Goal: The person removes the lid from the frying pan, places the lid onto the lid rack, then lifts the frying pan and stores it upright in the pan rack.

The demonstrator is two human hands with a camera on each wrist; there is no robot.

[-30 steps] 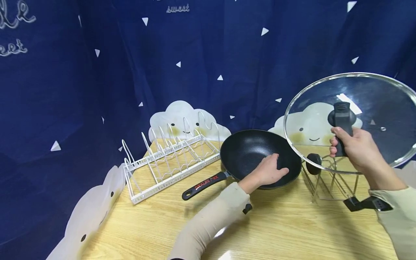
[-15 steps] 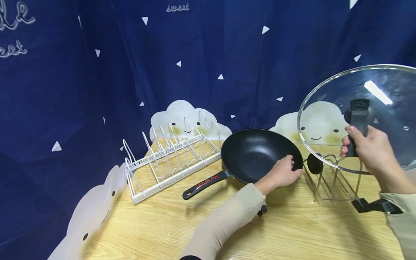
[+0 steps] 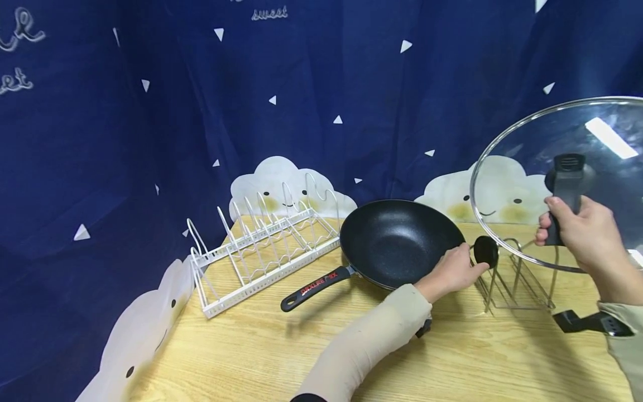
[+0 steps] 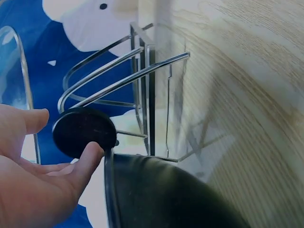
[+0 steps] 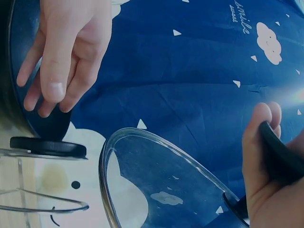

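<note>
My right hand (image 3: 588,231) grips the black handle (image 3: 567,192) of a large glass lid (image 3: 522,134), held up and tilted at the right. My left hand (image 3: 454,269) reaches over the right rim of a black wok (image 3: 397,245). In the left wrist view, its thumb and fingers lie apart around a round black disc (image 4: 83,133) at the end of a metal wire rack (image 4: 151,104). The right wrist view shows the left fingers hanging loosely above that disc, with a gap. Whether the thumb touches the disc or the wok rim, I cannot tell.
A white wire rack (image 3: 273,275) with upright loops stands left of the wok. The wok's long handle (image 3: 316,287) points toward the front left. Behind the wooden table (image 3: 241,346) hangs a blue curtain (image 3: 301,72) with cloud shapes along its bottom.
My left hand has moved right, from over the wok's inside to its right rim beside the black disc. The lid, still in my right hand, has shifted right and slightly up.
</note>
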